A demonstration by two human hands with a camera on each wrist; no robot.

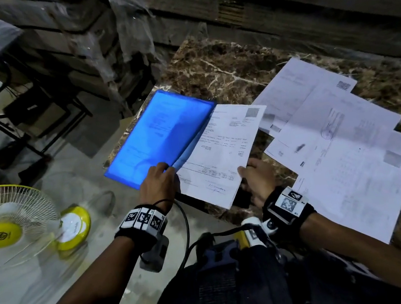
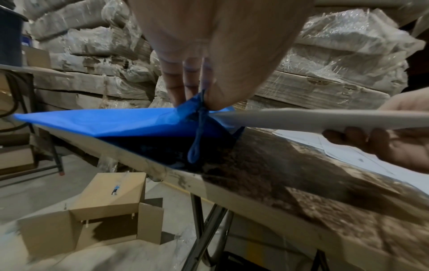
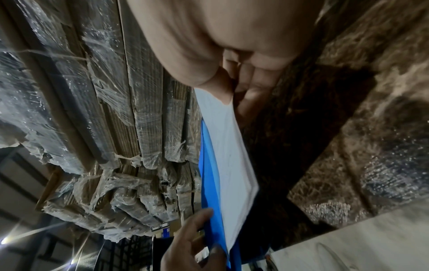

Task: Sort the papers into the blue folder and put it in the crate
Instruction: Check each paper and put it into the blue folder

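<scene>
The left hand (image 1: 158, 182) pinches the blue folder's (image 1: 157, 135) front flap up at the marble table's (image 1: 220, 69) left corner; the right hand (image 1: 258, 176) grips an invoice sheet (image 1: 220, 154) (seemingly half inserted). A slipping flap could crumple it, or tip the overhanging folder off.

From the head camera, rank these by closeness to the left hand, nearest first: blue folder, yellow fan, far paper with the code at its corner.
1. Blue folder: pinched by the left hand.
2. Yellow fan: lower left, on the floor.
3. Far paper: right, across the table.
</scene>
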